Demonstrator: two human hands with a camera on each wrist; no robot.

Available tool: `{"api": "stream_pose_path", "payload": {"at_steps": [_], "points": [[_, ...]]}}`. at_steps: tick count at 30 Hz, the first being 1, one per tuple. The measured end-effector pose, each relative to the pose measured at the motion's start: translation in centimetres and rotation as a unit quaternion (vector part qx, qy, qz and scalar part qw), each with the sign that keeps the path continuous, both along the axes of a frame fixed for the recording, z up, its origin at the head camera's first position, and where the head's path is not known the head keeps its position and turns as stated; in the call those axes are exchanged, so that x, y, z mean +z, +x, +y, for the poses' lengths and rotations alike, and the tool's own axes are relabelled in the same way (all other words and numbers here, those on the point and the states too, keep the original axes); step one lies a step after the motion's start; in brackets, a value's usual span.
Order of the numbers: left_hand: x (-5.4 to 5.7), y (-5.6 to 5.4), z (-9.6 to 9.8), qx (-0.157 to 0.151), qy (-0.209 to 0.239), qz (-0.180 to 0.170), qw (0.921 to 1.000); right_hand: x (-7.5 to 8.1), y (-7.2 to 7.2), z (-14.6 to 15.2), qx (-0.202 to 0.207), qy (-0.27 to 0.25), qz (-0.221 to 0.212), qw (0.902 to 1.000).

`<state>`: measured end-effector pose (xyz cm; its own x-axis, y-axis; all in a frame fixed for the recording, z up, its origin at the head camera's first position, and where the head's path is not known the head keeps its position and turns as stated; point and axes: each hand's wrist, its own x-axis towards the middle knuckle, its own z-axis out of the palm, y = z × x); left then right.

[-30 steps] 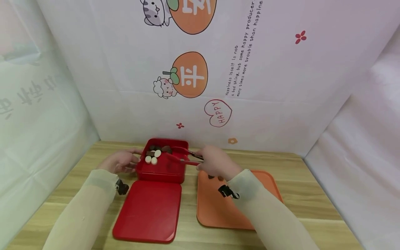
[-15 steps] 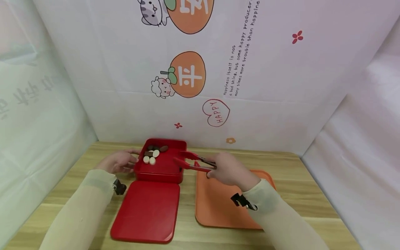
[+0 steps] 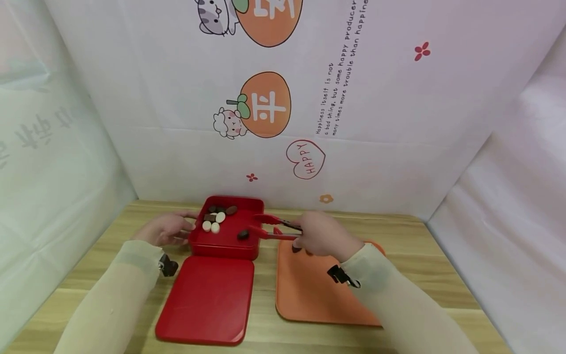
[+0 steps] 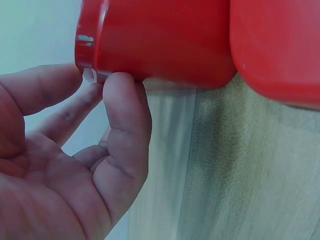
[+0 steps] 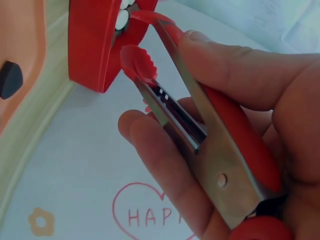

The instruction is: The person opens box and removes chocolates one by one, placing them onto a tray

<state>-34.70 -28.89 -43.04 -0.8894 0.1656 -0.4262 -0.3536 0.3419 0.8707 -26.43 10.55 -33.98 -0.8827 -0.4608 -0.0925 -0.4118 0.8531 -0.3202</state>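
The left hand (image 3: pixel 166 228) is holding the left side of the red box (image 3: pixel 223 252), its grip drawn in so that the thumb and a bent finger are touching the rim and wall. The right hand (image 3: pixel 325 237) is gripping the tongs (image 5: pixel 211 159), with the thumb lying along 1 arm and the fingers wrapping the other side. The 2 red tips of the tongs are standing well apart, with nothing sitting between them, and they are pointing toward the right part of the box.

Inside the box, a dark oval piece (image 3: pixel 243 234) is lying near the right wall, just beside the lower tip. White round pieces (image 3: pixel 215 227) are clustering toward the left, and brown pieces (image 3: pixel 231 210) are lying among them and along the back.

A red lid (image 3: pixel 205 300) is lying flat just in front of the box. To the right, an orange tray (image 3: pixel 316 302) is resting on the wood-grain tabletop (image 3: pixel 426 255), carrying a dark piece (image 3: pixel 296 249) near its back left corner; the right hand is partly covering the tray. Behind everything, a white backdrop (image 3: pixel 376 172) is showing orange fruit prints and a red heart reading "HAPPY".
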Motion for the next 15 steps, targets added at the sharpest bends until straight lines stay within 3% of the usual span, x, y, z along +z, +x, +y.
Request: {"api": "stream_pose_path", "payload": {"at_steps": [10,15], "points": [[-0.2,-0.2,0.0,0.003,0.007,-0.002,1.0000,0.8,-0.6,-2.9,0.020,0.028,-0.015,0.9993],[-0.3,-0.2,-0.2,0.005,0.008,-0.001,1.0000,1.1,-0.9,-4.6,0.043,0.069,0.030,0.9962]]}}
